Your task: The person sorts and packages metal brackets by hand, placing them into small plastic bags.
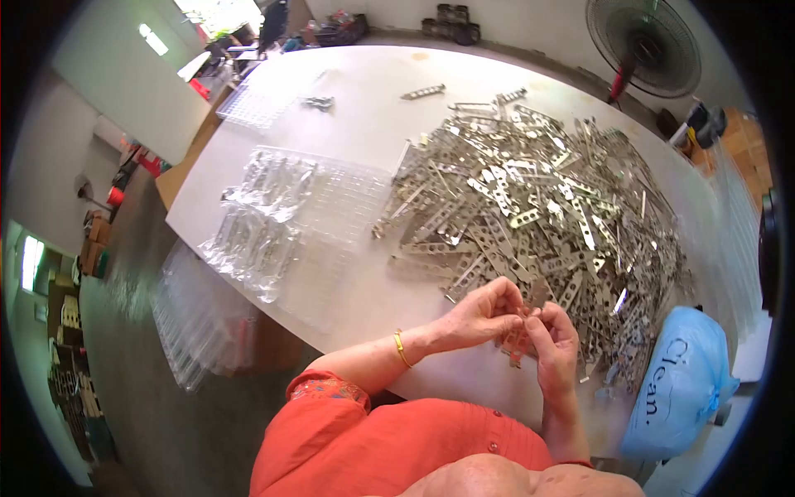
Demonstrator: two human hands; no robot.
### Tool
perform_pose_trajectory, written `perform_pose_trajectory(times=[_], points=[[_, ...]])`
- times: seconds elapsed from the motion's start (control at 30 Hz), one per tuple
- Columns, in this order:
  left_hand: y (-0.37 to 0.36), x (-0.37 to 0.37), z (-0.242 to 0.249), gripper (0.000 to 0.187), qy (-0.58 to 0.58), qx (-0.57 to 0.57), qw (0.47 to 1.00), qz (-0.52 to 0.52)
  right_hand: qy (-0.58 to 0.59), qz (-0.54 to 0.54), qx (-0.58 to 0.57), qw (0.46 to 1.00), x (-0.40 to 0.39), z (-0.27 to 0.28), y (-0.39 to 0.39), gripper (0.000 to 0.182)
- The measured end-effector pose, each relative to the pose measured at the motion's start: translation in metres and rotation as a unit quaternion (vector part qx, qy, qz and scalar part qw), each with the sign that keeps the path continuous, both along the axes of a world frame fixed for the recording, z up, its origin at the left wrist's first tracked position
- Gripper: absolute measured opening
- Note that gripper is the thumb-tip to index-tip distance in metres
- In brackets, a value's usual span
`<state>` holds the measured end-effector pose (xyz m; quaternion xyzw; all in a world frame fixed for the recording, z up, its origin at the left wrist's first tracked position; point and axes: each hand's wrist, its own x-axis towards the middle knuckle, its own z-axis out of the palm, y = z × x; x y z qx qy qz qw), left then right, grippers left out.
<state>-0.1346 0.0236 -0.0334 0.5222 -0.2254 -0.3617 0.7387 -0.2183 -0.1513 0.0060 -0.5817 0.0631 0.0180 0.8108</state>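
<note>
Metal part (pixel 527 314), too small and blurred to detail, is at the near edge of the perforated metal strip pile (pixel 530 199). Left hand (pixel 484 315) and right hand (pixel 553 341) both closed, pinching it at the fingertips. Pile sits on white table (pixel 348 91); clear plastic trays (pixel 344 195) left of it, blue "Clean." bag (pixel 681 385) near its right side.

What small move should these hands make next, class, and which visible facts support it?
Probably a slight fingertip adjustment before either hand reaches away: the left hand and right hand meet at the near edge of the pile of metal pieces, fingers bent inward. What lies between their fingertips is too small to tell.
</note>
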Motion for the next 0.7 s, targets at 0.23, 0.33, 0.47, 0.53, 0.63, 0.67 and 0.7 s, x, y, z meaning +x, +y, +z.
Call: perform_pose_trajectory(times=[0.23, 0.33, 0.47, 0.53, 0.63, 0.67, 0.7], points=[[0.004, 0.005, 0.014, 0.012, 0.09, 0.051, 0.994, 0.019, -0.071, -0.062, -0.073, 0.993, 0.001, -0.013, -0.003, 0.005], [0.002, 0.007, 0.01, 0.013, 0.123, 0.024, 0.992, 0.014, -0.022, -0.087, -0.033, 0.995, -0.003, -0.009, -0.009, 0.005], [0.003, 0.009, 0.009, 0.015, 0.16, 0.018, 0.987, 0.012, 0.006, -0.104, -0.021, 0.994, 0.0, -0.003, -0.011, 0.007], [0.003, 0.009, 0.01, 0.014, 0.188, 0.013, 0.982, 0.002, 0.021, -0.081, -0.023, 0.996, 0.001, -0.002, -0.012, 0.009], [0.001, 0.008, 0.013, 0.015, 0.211, -0.013, 0.977, -0.014, 0.046, -0.052, -0.045, 0.997, 0.001, -0.002, -0.012, 0.008], [0.001, 0.008, 0.014, 0.015, 0.212, -0.012, 0.977, -0.014, 0.047, -0.053, -0.044, 0.997, 0.001, -0.003, -0.012, 0.008], [0.002, 0.009, 0.015, 0.016, 0.216, -0.01, 0.976, -0.021, 0.055, -0.041, -0.046, 0.997, 0.001, -0.004, -0.011, 0.008]])
